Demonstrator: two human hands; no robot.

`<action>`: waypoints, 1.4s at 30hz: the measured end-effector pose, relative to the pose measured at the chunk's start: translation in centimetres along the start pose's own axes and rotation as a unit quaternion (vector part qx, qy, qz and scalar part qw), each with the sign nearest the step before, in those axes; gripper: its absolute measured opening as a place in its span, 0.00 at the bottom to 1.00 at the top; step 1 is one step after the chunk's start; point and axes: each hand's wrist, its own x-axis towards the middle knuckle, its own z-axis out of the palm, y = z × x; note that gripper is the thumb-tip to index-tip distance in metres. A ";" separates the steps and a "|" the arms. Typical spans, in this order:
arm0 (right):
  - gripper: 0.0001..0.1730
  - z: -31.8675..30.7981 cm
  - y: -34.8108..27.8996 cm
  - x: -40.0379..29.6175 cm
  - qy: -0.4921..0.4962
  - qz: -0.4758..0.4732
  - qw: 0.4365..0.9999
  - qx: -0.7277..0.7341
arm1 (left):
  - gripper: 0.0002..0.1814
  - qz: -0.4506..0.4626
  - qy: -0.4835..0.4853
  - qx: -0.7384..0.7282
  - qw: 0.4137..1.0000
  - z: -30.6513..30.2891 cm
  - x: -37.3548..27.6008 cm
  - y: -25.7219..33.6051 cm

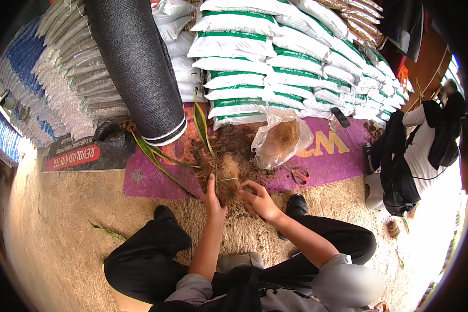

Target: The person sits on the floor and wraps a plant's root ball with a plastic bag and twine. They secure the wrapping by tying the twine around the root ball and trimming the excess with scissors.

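Note:
A ball of brown coconut fibre point(227, 175) sits before me, wrapped by thin green twine point(228, 179). Its left side is gripped by my left hand point(214, 201), with the thumb pointing up along the fibre. My right hand point(259, 201) is at the ball's right edge, fingers curled and pinched where the twine runs toward them; the twine's end is hidden. Yellow-edged snake plant leaves point(201, 121) rise from behind the ball and spread to the left. Loose dark soil and fibre point(245, 142) lie around it.
A plastic bag of coconut fibre point(284, 140) and red-handled scissors point(299, 176) lie on a purple banner point(323, 167). Stacked white sacks point(238, 74) and a black mesh roll point(136, 70) stand beyond. Another person point(417, 156) sits at right. A loose leaf point(107, 231) lies at left.

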 end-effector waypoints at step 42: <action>0.22 -0.2 0.3 0.5 -0.128 0.108 0.986 0.001 | 0.42 0.141 -0.021 -0.079 0.987 -1.1 1.4 3.2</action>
